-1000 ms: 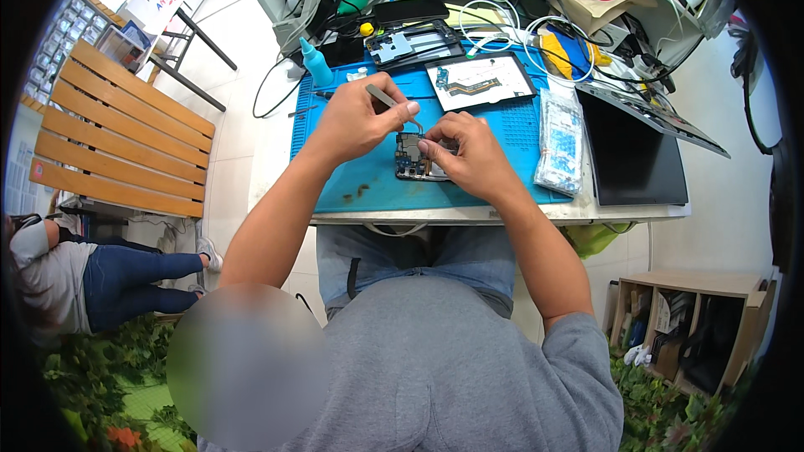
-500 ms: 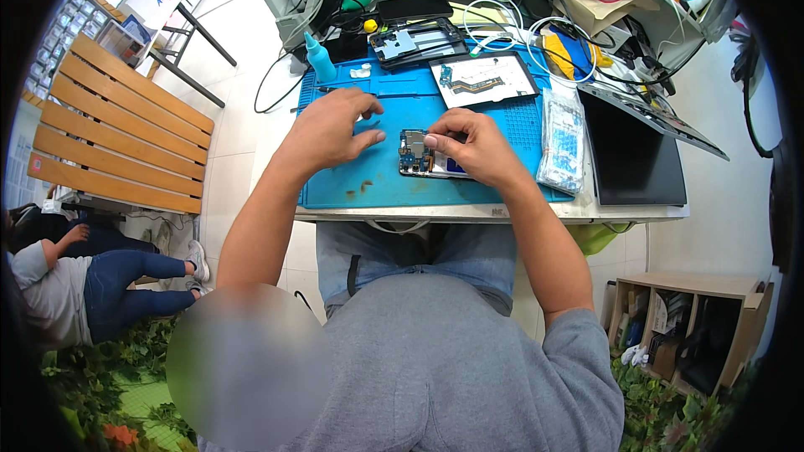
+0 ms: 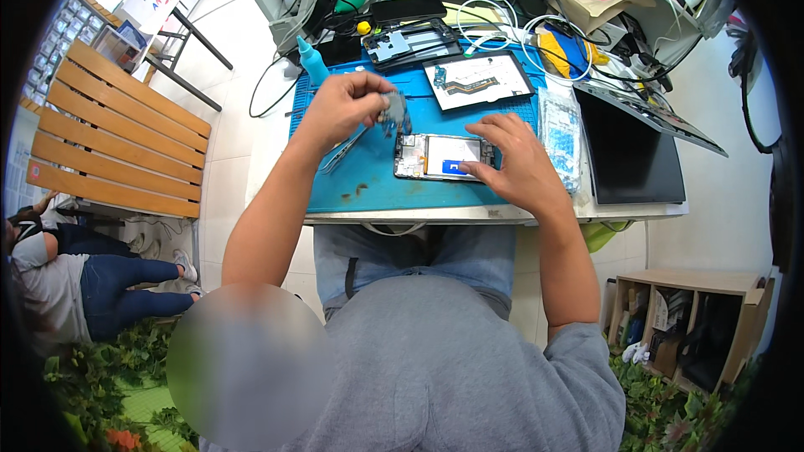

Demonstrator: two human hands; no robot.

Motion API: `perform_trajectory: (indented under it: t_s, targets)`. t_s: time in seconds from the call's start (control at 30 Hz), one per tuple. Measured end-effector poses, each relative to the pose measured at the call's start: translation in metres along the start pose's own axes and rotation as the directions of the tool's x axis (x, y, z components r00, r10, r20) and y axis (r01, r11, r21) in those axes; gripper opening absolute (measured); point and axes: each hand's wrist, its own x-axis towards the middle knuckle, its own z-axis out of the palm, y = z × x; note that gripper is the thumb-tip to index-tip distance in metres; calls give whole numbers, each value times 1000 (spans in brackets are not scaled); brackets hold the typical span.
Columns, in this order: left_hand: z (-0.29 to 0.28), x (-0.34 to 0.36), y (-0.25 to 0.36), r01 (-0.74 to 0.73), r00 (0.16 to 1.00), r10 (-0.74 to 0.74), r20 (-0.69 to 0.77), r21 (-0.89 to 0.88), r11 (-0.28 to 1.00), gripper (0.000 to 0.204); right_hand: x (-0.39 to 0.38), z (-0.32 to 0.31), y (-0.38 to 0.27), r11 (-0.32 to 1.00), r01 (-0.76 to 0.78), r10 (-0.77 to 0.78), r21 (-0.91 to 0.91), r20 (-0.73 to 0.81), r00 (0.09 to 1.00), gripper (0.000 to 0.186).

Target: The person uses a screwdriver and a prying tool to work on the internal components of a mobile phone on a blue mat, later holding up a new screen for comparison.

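My left hand [image 3: 347,113] pinches a small phone circuit board [image 3: 395,110], held above the blue mat [image 3: 402,195]. Silver tweezers [image 3: 342,151] slant below this hand; whether they lie on the mat or are also held, I cannot tell. An opened phone [image 3: 412,157] lies on the mat, its light inner face and a blue patch uncovered. My right hand [image 3: 517,161] grips its right end, fingers at the far edge and thumb near the close edge, partly hiding that end.
Behind the phone lie a flat panel with a flex cable [image 3: 477,82] and a dark phone frame [image 3: 412,44]. A blue bottle [image 3: 313,63] stands at the left. Wrapped parts [image 3: 559,138] and an open laptop [image 3: 636,163] sit right; tangled cables [image 3: 502,21] fill the back.
The circuit board has left the phone and is now in my left hand. My right hand has let go of the board and moved right, to the phone's end.
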Motion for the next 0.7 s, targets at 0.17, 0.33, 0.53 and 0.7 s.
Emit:
perform_trajectory:
  t_s: [0.17,0.33,0.53,0.7]
  targets:
    - [31,60,11,-70,997,70,15,-12,997,35,-6,-12,4,996,-50,63,-75,186,981,60]
    - [65,108,6,-54,998,55,7,269,962,36,-5,-17,5,996,-60,74,-66,226,971,64]
    - [66,108,8,-128,985,172,-28,555,822,36,-4,-17,9,997,-53,66,-56,244,968,72]
    - [54,87,7,-300,900,430,-75,610,733,33,-1,-15,17,997,-61,70,-41,248,966,80]
